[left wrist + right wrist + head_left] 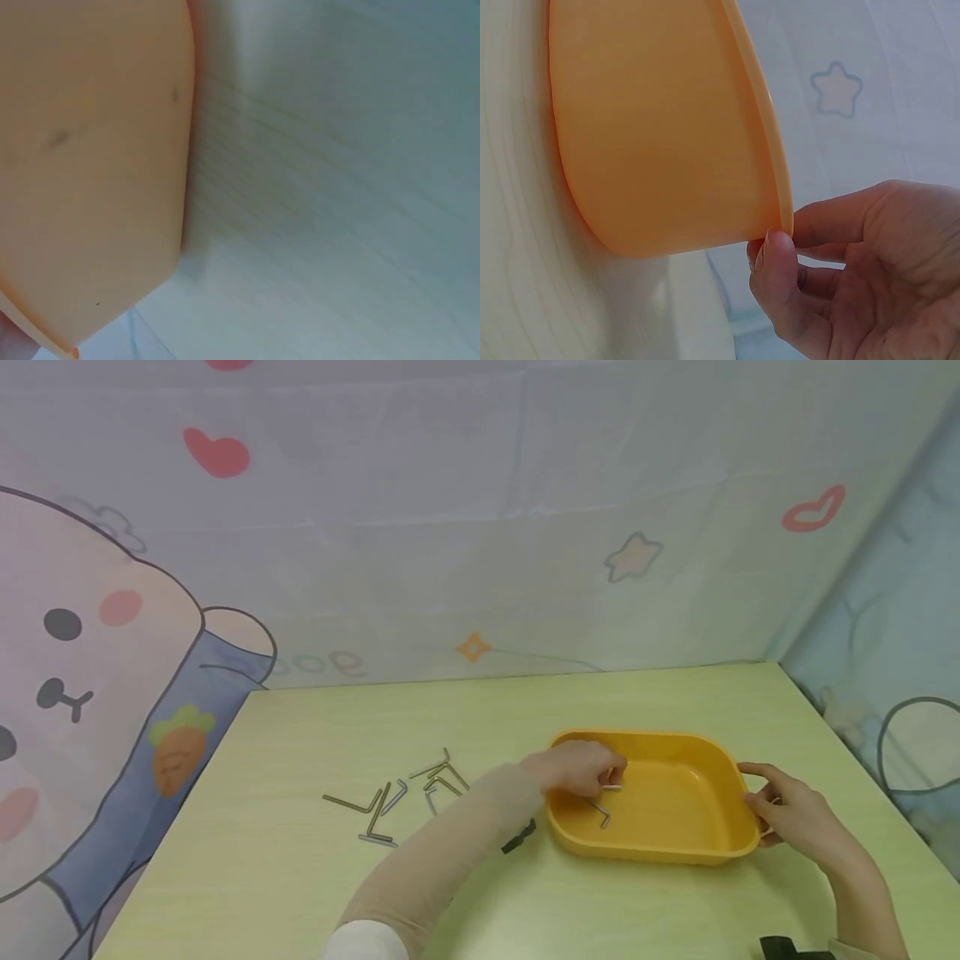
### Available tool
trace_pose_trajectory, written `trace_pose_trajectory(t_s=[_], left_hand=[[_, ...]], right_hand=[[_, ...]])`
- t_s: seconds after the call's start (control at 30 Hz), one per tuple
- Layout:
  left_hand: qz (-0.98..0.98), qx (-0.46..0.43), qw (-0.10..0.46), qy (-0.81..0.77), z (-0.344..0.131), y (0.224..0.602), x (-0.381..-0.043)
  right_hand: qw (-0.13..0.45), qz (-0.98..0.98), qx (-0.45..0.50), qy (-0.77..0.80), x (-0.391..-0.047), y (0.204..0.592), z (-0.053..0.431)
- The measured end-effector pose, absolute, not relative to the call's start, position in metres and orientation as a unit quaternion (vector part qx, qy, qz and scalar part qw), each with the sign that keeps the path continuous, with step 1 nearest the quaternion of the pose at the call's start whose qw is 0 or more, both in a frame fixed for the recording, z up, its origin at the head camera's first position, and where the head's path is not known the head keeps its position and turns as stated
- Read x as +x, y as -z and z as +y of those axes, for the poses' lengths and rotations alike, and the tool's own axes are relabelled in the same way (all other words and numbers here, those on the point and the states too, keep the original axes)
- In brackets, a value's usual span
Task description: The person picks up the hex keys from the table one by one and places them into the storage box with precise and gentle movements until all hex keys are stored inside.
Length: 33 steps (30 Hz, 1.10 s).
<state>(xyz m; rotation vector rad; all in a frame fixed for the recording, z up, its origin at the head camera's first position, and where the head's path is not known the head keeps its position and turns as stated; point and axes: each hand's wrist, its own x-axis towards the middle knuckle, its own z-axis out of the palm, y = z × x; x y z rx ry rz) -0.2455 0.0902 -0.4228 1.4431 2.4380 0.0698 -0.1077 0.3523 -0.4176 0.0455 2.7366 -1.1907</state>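
**Left hand (579,768) inside a yellow tray (675,806), right hand (797,810) at its rim**

The tray sits right of centre in the head view, on a pale table (300,893) with faint wood grain. The right hand pinches its right end between thumb and fingers. The left hand reaches into its left end, fingers curled; a silver rod (612,787) shows at the fingertips, but I cannot tell whether they pinch it. A bent rod (601,811) shows just below, against the tray's floor. Loose metal keys (378,810), brassy and silver, lie scattered left of centre. Behind, across the upper frame, is a pale cloth (420,585) with red hearts (218,454); a cartoon animal (97,577) fills the left edge.
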Motion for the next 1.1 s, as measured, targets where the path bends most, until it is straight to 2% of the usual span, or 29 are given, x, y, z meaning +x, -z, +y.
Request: trace_pose_trajectory(t_s=[0.47, 1.1], left_hand=[[0.857, 0.493, 0.147, -0.018, 0.086, 0.42, -0.246], [0.86, 0.508, 0.051, -0.013, 0.072, 0.387, -0.228]], right_hand=[[0.081, 0.916, 0.015, 0.394, -0.109, 0.417, 0.351], [0.08, 0.917, 0.016, 0.389, -0.108, 0.418, 0.352]])
